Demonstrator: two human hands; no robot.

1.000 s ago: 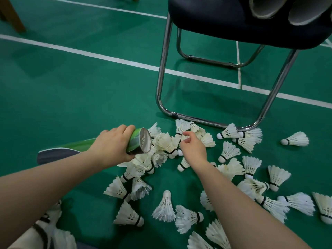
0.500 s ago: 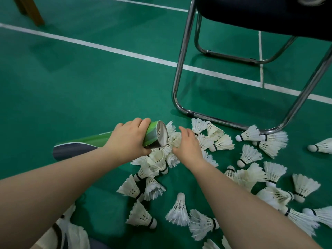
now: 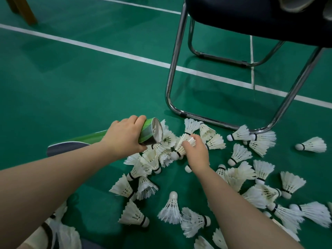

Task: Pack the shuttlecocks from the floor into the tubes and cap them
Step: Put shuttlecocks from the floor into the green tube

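Loading step: the left hand (image 3: 125,135) grips the green tube (image 3: 150,131) low over the floor pile, the right hand (image 3: 195,152) pinches a shuttlecock (image 3: 182,147) just beside its mouth — next, likely, cork-first insertion.

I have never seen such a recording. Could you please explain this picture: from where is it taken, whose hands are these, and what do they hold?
No machine is here: these are one person's two bare hands. The camera sits on the person's head and looks forward and down, so both forearms enter from below. The left hand grips a green tube near its open end. The right hand pinches one white shuttlecock by its feathers, close to the tube's mouth. Many more shuttlecocks lie scattered on the green floor. Behind them stands a chair with a metal frame.
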